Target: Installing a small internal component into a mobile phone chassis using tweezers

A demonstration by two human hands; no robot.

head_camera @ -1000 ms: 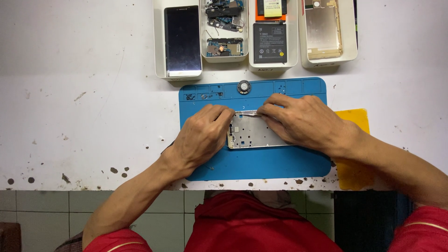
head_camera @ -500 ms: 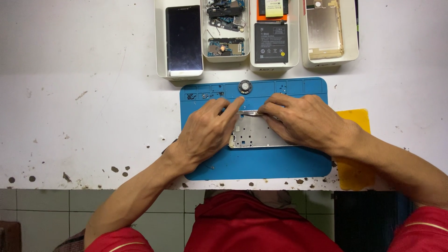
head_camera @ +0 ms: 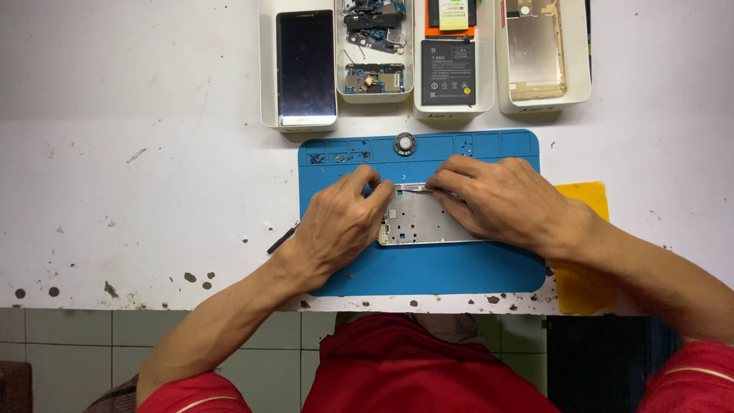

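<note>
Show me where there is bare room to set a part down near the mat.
Bare table runs wide left of the mat, up to the screen tray. A smaller patch lies right of the mat, above the yellow sheet. Crowded: the mat under both hands and the trays.

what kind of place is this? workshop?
Likely a phone repair bench. A blue work mat lies on a stained white table, both hands, left and right, work on a bare phone frame, and white trays behind hold a screen, circuit boards and a battery.
</note>
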